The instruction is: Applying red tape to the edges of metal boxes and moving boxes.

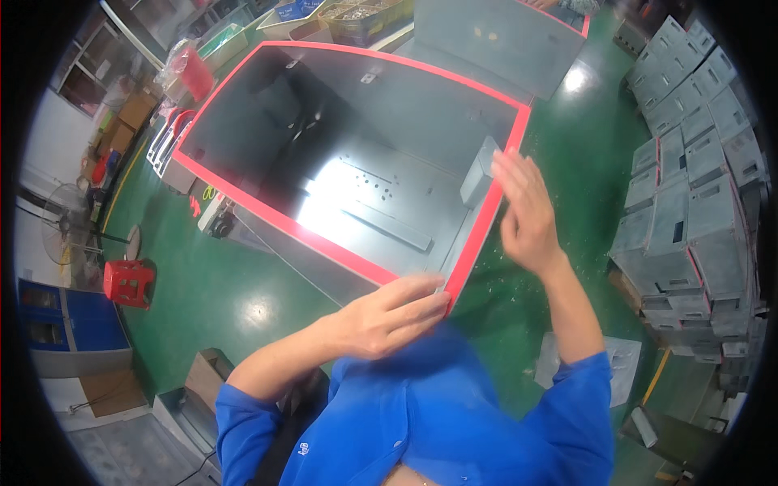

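Grey sheet-metal box [421, 113], open-topped, one: lies ahead of both hands, near corner by the left fingertips. Red strip [472, 243]: edges the rim. Left hand [377, 322]: unclenched, fingers stretched flat over the near corner. Right hand [528, 212]: unclenched, fingers laid at the right rim, thumb apart. Grey block [478, 176]: inside, just left of the right fingers; fixing not discernible. Hazards, as judged: dragging fingers sideways might pucker the strip; hard pressure at the near corner might tip the box, its support being mostly hidden; any bared metal edge might cut skin.
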The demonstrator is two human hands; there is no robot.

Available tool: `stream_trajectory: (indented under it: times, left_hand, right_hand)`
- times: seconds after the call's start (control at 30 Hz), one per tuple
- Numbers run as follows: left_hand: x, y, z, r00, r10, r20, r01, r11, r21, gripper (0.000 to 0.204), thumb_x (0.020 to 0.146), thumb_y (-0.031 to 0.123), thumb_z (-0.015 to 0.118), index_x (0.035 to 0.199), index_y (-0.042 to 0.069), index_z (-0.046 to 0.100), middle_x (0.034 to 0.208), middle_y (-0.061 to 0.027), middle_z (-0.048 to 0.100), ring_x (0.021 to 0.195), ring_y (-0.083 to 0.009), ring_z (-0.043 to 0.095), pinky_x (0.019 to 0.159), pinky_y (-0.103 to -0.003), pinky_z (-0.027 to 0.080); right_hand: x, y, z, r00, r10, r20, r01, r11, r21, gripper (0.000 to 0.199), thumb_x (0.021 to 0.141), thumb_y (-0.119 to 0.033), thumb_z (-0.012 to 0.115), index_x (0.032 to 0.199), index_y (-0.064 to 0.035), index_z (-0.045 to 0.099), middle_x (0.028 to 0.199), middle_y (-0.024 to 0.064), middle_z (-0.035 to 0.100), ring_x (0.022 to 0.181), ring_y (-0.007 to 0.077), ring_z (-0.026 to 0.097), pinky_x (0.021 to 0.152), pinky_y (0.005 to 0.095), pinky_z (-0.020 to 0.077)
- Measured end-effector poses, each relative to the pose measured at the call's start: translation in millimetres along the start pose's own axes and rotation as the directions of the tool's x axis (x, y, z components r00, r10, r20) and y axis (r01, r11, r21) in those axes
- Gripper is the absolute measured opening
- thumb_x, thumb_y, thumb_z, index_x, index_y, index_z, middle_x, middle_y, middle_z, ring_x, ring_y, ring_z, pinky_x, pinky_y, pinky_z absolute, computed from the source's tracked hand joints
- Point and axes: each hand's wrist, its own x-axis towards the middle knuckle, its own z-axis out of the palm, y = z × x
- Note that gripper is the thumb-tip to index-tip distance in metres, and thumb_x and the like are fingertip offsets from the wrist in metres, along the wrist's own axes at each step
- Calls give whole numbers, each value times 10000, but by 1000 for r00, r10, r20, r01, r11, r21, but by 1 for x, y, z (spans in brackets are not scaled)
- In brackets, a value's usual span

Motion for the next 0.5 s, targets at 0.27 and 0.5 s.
stream_trajectory:
  times: [0.27,0.5]
  left_hand:
    - [-8,5,20,986,-21,-166,36,995,90,156,650,-58,668,792,-88,612,949,-137,562,852,-278,589,710,-359,524]
    - [-10,13,20,979,-55,-195,72,994,78,174,648,-49,668,813,-83,624,921,-135,575,869,-271,587,741,-366,523]
  right_hand:
    - [-40,-62,10,962,-272,36,271,962,22,266,797,-100,486,1027,-12,586,1082,143,588,1044,282,553,936,403,403]
    - [-12,29,14,993,-114,10,114,974,-195,425,743,20,417,1159,13,500,1199,179,509,1142,308,472,983,422,348]
